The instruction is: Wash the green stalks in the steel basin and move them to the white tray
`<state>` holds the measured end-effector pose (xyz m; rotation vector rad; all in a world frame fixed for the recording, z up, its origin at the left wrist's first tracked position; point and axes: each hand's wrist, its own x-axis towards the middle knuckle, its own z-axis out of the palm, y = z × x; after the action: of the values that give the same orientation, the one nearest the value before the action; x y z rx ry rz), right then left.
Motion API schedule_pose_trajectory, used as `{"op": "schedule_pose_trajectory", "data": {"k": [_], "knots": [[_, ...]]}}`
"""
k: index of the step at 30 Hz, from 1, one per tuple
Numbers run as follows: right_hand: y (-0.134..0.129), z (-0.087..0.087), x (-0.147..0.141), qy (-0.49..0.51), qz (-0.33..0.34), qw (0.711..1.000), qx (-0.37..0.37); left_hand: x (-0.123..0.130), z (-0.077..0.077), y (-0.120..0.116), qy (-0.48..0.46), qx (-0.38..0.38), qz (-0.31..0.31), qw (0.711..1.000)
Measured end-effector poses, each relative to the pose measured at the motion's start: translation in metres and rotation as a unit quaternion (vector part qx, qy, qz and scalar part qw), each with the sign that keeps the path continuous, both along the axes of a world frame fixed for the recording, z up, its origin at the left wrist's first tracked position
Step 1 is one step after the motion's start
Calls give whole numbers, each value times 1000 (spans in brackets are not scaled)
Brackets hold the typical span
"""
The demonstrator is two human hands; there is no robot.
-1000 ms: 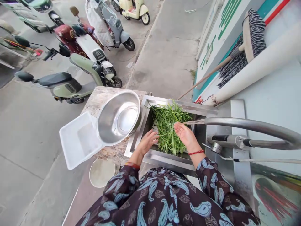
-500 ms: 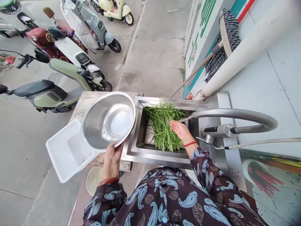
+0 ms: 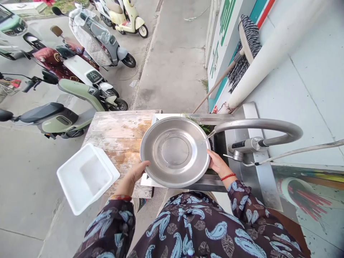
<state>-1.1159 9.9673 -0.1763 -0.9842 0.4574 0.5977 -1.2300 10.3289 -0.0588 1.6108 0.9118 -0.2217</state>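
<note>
A wide metal basin point(image 3: 176, 150) is held level over the sink point(image 3: 215, 178), its inside facing up. My left hand point(image 3: 136, 172) grips its left rim, thumb on top and fingers underneath. On the opposite side my right hand point(image 3: 216, 162) holds the right rim, fingers mostly hidden below. Long green vegetable stalks point(image 3: 204, 127) show only past the basin's far edge; the rest of them is hidden under it. The curved faucet point(image 3: 258, 124) ends at the basin's right rim, with a thin stream of water at its mouth.
A white plastic tray point(image 3: 86, 177) sits at the left end of the worn wooden board point(image 3: 118, 132). Scooters point(image 3: 61, 111) are parked beyond it. A mop point(image 3: 242, 50) leans by the white pipe point(image 3: 274, 53), and a hose point(image 3: 303, 152) runs along the right wall.
The basin has moved right, from the board to over the sink, and levelled out, covering the vegetables. My right hand has left the water stream and taken the basin's rim.
</note>
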Motion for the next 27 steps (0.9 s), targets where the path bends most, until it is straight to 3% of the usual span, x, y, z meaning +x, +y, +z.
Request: {"op": "schedule_pose_trajectory", "data": {"k": [2,5,7,9,12,14,16,21,24,27], "knots": [[-11,0,-6,8,28,1000,-5,26,-2,21,24,-14,-68,997],[-12,4,-14,23,37,999,-24,68,2,40,59,24,-167,984],[-8,6,-21,29,26,998,-57,91,6,42,69,88,-217,970],[-3,6,-30,22,10,995,-98,105,8,36,42,216,-242,945],[2,4,-45,0,-11,992,-122,107,4,18,-79,440,-222,866],[3,3,-53,-12,-16,991,-129,99,-2,4,-168,501,-223,819],[2,3,-57,-29,-22,988,-152,89,-9,-6,-215,503,-244,801],[-12,1,-58,-158,-46,947,-276,63,-26,1,-205,478,-212,828],[-22,-3,-55,-218,-76,914,-333,47,-36,11,-180,414,-155,879],[-26,-8,-46,-227,-68,913,-333,28,-47,7,-154,287,-104,940]]}}
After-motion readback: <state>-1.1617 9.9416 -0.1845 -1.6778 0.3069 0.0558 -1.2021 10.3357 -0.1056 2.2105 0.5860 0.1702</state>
